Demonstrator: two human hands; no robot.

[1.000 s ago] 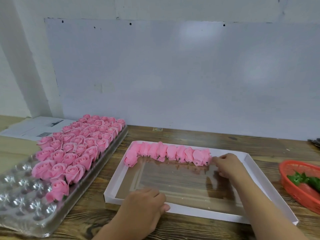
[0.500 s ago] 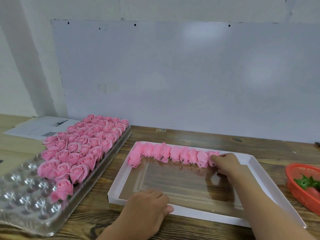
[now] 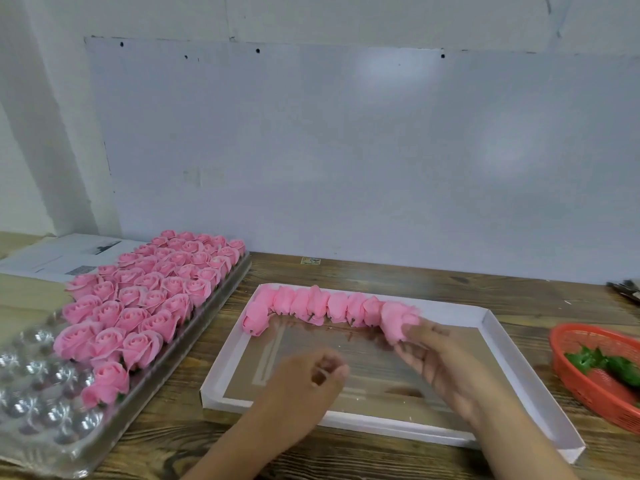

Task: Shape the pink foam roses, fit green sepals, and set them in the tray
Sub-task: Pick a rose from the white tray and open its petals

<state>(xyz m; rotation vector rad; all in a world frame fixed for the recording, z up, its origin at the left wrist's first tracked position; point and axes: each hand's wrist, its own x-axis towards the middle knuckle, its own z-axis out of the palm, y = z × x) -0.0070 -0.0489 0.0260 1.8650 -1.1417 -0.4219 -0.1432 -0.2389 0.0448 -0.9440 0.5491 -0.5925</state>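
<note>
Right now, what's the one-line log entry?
stage: picking rose | right hand: on end rose of row in white tray | left hand: curled, blurred | sepals: in red basket

Blister tray (image 3: 38, 403) of finished roses (image 3: 145, 299) at bench (image 3: 346, 271) left; box lid (image 3: 491, 362) centre, unfinished roses (image 3: 332, 308) rowed along its far edge; basket (image 3: 588, 386) holding sepals (image 3: 602, 363) right; papers (image 3: 45, 258) behind the tray.

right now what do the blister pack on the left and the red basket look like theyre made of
The blister pack looks like thin clear plastic: its empty round cups are see-through and catch bright glints. The red basket looks like moulded plastic with a matte finish, its walls an open mesh.
</note>
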